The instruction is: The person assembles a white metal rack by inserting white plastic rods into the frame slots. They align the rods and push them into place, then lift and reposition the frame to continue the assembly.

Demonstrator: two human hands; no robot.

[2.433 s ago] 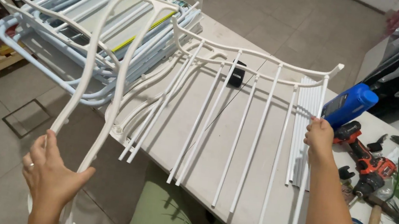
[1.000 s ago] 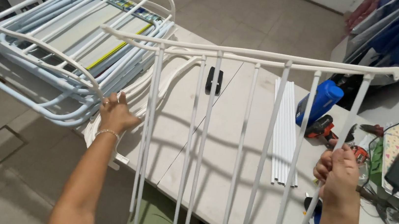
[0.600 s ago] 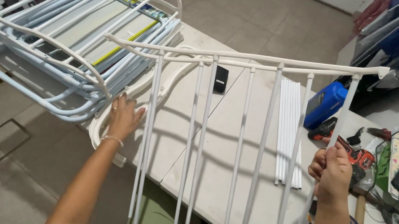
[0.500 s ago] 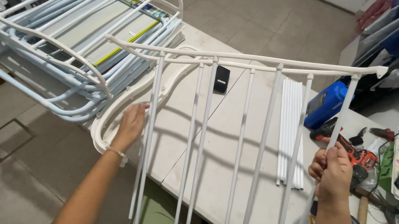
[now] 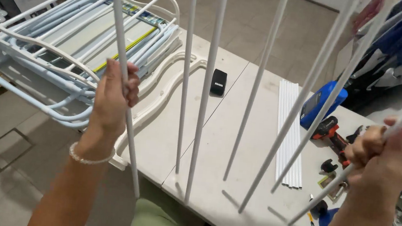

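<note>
Home workshop — white worktable (image 5: pixel 239 132), cordless drill (image 5: pixel 330 134), stacked drying racks (image 5: pixel 63 48).

I see the white rod rack (image 5: pixel 204 78) standing upright across the middle of my view, its rods barring the way to the white table (image 5: pixel 239 132) behind. Between the rods are narrow gaps. My left hand (image 5: pixel 113 99) grips the rack's leftmost rod, my right hand (image 5: pixel 383 159) the rightmost. Left of the rack, stacked white frames (image 5: pixel 63 48) fill the table corner. Right of it lie loose white rods (image 5: pixel 291 132), a blue case (image 5: pixel 322 103) and a drill (image 5: pixel 330 134). Behind the rack's middle sits a small black box (image 5: pixel 218 81), bare tabletop around it.
</note>
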